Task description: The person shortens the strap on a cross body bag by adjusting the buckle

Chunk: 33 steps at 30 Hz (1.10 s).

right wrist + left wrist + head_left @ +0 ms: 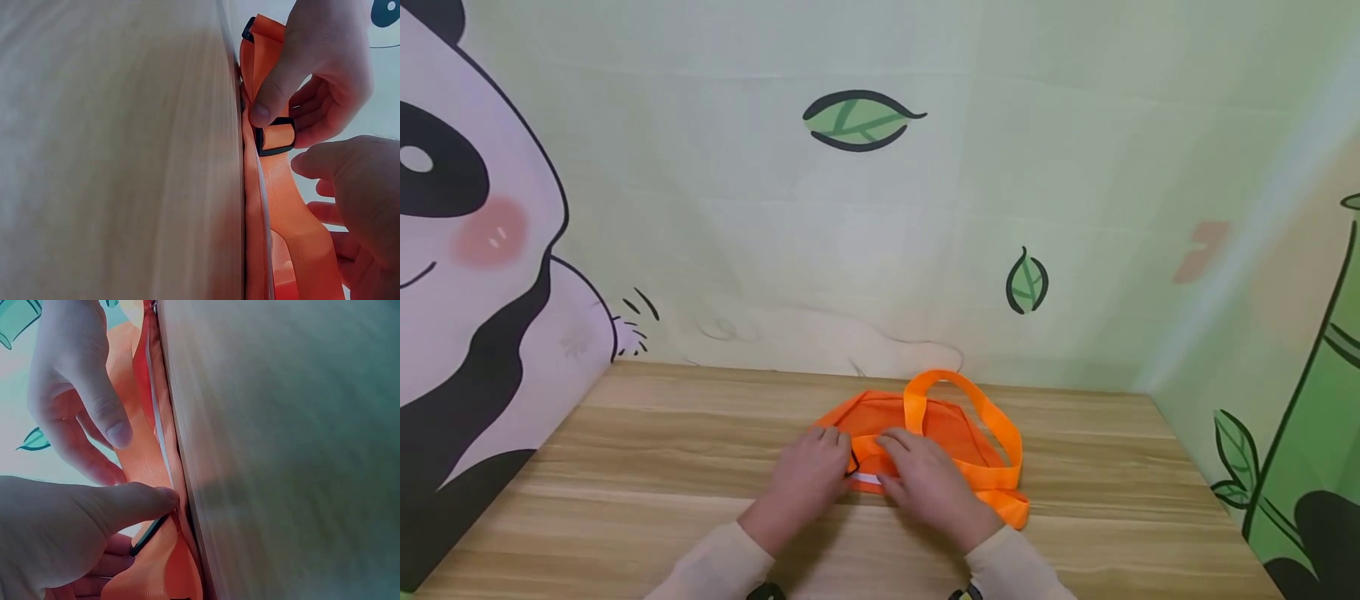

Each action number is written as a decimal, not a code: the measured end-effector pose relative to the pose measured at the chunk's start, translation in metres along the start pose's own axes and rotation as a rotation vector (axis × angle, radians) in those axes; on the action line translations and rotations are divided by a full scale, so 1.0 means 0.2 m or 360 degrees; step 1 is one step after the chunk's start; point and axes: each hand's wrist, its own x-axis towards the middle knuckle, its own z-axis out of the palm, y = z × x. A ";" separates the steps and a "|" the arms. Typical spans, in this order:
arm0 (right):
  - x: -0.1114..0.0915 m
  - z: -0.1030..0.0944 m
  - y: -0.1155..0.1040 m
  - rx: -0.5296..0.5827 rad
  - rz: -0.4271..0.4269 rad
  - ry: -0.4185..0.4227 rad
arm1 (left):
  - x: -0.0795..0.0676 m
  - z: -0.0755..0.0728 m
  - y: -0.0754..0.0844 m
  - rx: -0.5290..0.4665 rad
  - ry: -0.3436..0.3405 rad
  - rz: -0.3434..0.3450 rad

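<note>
An orange fabric bag lies on the wooden table, with a pale zipper along its near edge. Across its front runs a wide orange strap, threaded through a black slide buckle. My left hand pinches the strap at this buckle, thumb in front and fingers behind. At the strap's edge, just to the right, my right hand has its thumb and fingers loosely apart. Part of the bag's front is hidden by both hands.
A strap loop stands up at the bag's right side. Below it, a folded orange end rests on the table. Behind the table hangs a pale green backdrop with a printed panda and leaves.
</note>
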 end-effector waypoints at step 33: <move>-0.02 -0.08 0.00 0.0111 -0.0003 0.0123 | -0.02 -0.14 -0.06 -0.0270 0.0317 0.0140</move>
